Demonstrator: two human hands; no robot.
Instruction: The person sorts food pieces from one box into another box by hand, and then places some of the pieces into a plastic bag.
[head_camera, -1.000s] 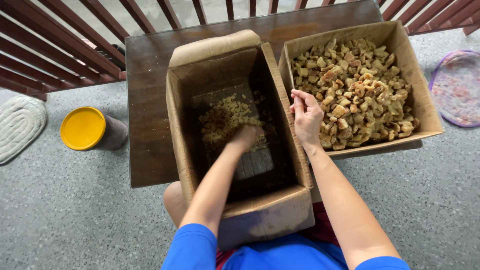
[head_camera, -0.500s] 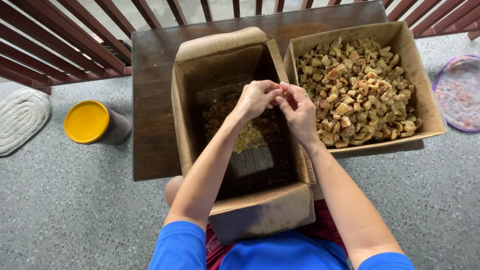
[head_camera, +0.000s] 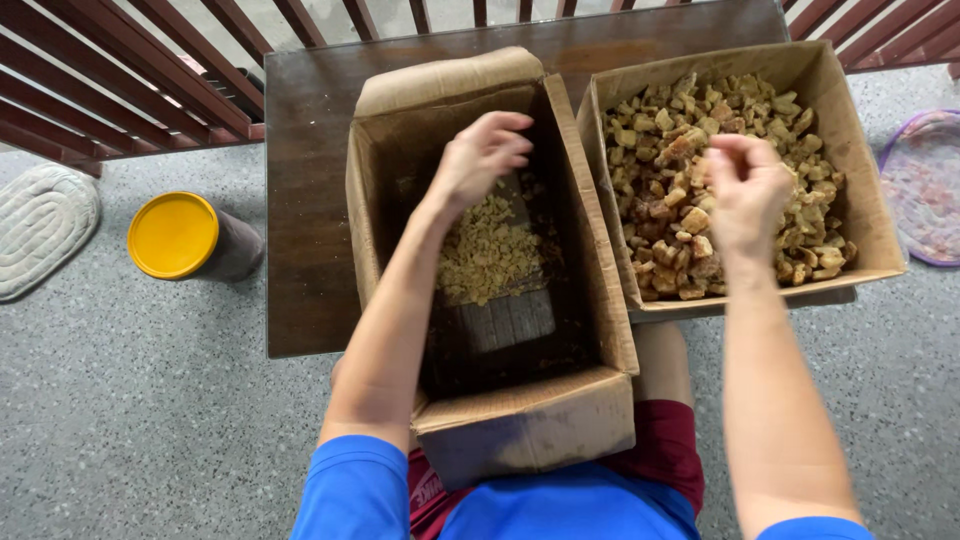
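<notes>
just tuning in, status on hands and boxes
Left hand loosely curled over deep box. Right hand fisted above full box. Nothing between them.

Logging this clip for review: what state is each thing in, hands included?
left hand: loosely curled over the deep box, grip unclear
right hand: closed fingers above the chunks, contents hidden
deep cardboard box: open, flaps up, small heap of pale bits inside
pale bits: piled on the box floor
shallow cardboard box: open, nearly full
brown chunks: heaped
yellow-lidded jar: lid on
</notes>
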